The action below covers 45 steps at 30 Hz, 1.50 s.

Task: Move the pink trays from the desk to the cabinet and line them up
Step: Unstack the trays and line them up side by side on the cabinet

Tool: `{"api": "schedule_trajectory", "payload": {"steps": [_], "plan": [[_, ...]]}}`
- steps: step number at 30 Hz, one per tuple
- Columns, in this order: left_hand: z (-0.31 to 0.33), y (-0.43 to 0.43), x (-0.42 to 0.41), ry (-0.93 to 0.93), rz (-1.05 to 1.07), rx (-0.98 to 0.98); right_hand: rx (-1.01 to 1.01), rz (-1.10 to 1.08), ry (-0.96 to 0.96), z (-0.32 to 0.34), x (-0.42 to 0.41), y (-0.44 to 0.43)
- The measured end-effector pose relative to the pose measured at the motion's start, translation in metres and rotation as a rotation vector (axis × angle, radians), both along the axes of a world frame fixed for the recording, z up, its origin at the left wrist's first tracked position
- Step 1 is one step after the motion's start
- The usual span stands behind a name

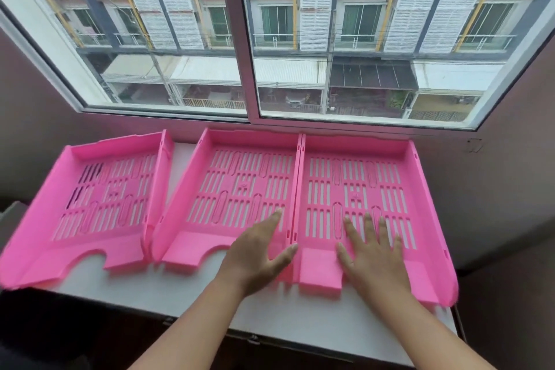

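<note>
Three pink slotted trays lie side by side on the white cabinet top (186,288) under the window. The left tray (90,198) is turned a little and overhangs the cabinet's left end. The middle tray (237,186) and the right tray (369,180) touch along their side walls. My left hand (258,252) lies flat with fingers spread on the front right part of the middle tray. My right hand (372,252) rests flat, fingers apart, on the floor of the right tray near its front. Neither hand grips anything.
A large sliding window (249,39) rises right behind the trays. Walls close in on the left and right (504,189). The cabinet's dark front (90,324) with hinges drops below the white top. The right tray's front corner sticks out past the cabinet edge.
</note>
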<state>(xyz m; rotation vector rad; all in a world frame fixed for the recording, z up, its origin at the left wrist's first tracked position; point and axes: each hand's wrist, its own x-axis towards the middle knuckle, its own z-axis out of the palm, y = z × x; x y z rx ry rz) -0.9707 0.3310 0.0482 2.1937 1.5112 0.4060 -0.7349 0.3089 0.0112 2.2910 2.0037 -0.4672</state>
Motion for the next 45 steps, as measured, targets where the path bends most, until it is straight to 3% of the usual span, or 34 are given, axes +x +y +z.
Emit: {"api": "schedule_trajectory", "payload": {"steps": [6, 10, 13, 16, 21, 27, 37, 45], "plan": [[0.006, 0.001, -0.089, 0.025, 0.284, 0.227, 0.048, -0.093, -0.004, 0.011, -0.023, 0.009], [0.002, 0.013, -0.149, 0.102, 0.502, 0.319, 0.173, -0.121, 0.287, 0.026, -0.077, 0.010], [-0.003, 0.018, -0.179, 0.009, 0.597, 0.140, 0.167, -0.137, 0.476, 0.028, -0.122, 0.005], [-0.013, 0.018, -0.193, -0.141, 0.558, -0.122, 0.269, -0.275, 0.508, 0.022, -0.155, 0.002], [-0.024, 0.021, -0.214, -0.081, 0.475, -0.079, 0.473, -0.410, 0.429, 0.011, -0.175, 0.005], [-0.024, 0.035, -0.221, -0.066, 0.332, -0.043, 0.431, -0.466, 0.426, 0.008, -0.181, 0.010], [-0.024, 0.038, -0.219, -0.062, 0.324, -0.103, 0.373, -0.417, 0.447, 0.005, -0.174, 0.010], [-0.016, 0.033, -0.211, -0.029, 0.378, -0.083, 0.246, -0.349, 0.339, 0.027, -0.174, 0.004]]}}
